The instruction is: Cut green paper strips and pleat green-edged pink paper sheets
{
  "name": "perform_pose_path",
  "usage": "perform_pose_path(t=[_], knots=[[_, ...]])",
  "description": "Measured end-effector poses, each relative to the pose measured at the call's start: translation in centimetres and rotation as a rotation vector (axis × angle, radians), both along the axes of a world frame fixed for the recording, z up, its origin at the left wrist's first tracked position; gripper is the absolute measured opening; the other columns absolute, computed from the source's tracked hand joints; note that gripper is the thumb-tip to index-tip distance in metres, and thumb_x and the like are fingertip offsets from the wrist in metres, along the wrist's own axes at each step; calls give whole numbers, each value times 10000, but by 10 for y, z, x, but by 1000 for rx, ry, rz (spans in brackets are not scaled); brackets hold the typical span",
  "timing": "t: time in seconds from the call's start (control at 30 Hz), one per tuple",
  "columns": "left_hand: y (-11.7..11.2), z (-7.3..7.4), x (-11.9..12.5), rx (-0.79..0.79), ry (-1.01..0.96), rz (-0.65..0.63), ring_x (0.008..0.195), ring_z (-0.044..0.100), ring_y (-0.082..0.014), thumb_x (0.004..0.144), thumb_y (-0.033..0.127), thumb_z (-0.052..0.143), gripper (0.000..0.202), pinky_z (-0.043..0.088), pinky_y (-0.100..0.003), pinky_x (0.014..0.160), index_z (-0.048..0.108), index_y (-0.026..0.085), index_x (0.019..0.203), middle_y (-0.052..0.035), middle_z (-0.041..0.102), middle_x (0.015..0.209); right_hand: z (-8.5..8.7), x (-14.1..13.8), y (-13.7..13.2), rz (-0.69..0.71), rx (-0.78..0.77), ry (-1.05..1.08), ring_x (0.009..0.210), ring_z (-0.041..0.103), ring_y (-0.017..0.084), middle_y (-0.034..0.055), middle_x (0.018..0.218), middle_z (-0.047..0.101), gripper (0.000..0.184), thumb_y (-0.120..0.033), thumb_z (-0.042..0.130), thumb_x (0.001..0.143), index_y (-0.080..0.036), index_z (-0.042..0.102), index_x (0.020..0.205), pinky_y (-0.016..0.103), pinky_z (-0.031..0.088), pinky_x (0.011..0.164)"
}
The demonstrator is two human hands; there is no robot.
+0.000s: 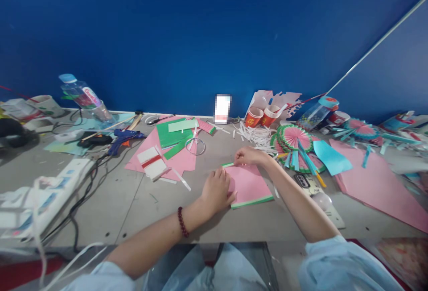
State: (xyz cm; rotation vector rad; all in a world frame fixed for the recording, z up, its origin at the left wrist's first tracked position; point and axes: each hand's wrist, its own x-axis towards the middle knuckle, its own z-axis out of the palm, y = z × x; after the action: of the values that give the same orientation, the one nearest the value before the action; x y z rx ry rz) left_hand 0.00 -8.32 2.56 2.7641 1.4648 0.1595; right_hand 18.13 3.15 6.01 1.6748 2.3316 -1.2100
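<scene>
A pink paper sheet point(251, 184) with green strips along its near and far edges lies on the table before me. My left hand point(218, 189) rests over its left side, the thumb spread apart from the bent fingers and touching the paper. At the far edge, by the green strip, my right hand point(246, 156) has its fingers curled and pinched together on the paper's border. The fingertips of that hand are partly hidden. A dark red bead bracelet point(182, 222) circles my left wrist.
Left are pink and green paper point(174, 137), a tape roll point(195, 146), a blue glue gun point(125, 138) and a tilted bottle point(83, 97). Right are paper cups point(254, 117), white paper shreds point(256, 137), a pink-green paper fan point(296, 141), a phone point(302, 180) and pink sheets point(377, 184).
</scene>
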Motion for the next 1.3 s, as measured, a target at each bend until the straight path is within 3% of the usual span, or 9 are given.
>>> perform_pose_path(t=[0.27,0.4,0.5,0.67,0.83,1.03,1.3], knots=[[3,-2,1,10,8,8,1021,506,-288,856,578,477,518,404,-386,788,603,113,1048,-169,612,1078,-13,11,0,-47,24,-21,585,576,130,15,606,656,181,-318,624,689,-149,683,662,207,411,549],[5,-2,2,26,31,7,1012,512,-274,893,500,471,430,405,-373,771,600,114,1033,-159,616,1062,-15,14,0,-48,12,11,610,592,141,24,628,665,165,-295,612,690,-145,682,682,213,420,558],[7,-2,2,33,25,-3,991,519,-260,932,345,441,286,405,-368,754,594,118,1012,-151,615,1041,-13,13,-1,-71,-24,66,605,593,137,17,620,655,128,-255,611,685,-144,663,721,208,427,558],[9,-3,2,36,22,-5,952,527,-253,905,208,460,169,402,-362,727,589,128,980,-143,611,1007,-9,11,-6,-108,-19,69,581,583,124,-13,575,620,102,-216,619,692,-155,627,773,193,423,542],[9,-2,4,51,17,17,923,521,-248,890,286,514,219,402,-358,730,592,119,1010,-130,602,982,-9,8,-9,-145,14,37,546,550,108,-28,554,595,59,-181,603,688,-161,601,743,179,397,512],[11,-10,5,80,23,24,974,507,-263,887,342,525,507,397,-361,737,459,64,1305,-144,600,1026,-7,6,-10,-125,45,-7,560,555,109,-13,586,626,42,-173,592,692,-160,606,729,179,389,530],[12,-8,5,53,10,34,956,514,-249,870,361,553,378,405,-358,754,583,87,1129,-130,590,1045,-12,6,-7,-110,50,-21,548,548,105,-16,580,612,36,-154,591,683,-156,594,719,177,366,502]])
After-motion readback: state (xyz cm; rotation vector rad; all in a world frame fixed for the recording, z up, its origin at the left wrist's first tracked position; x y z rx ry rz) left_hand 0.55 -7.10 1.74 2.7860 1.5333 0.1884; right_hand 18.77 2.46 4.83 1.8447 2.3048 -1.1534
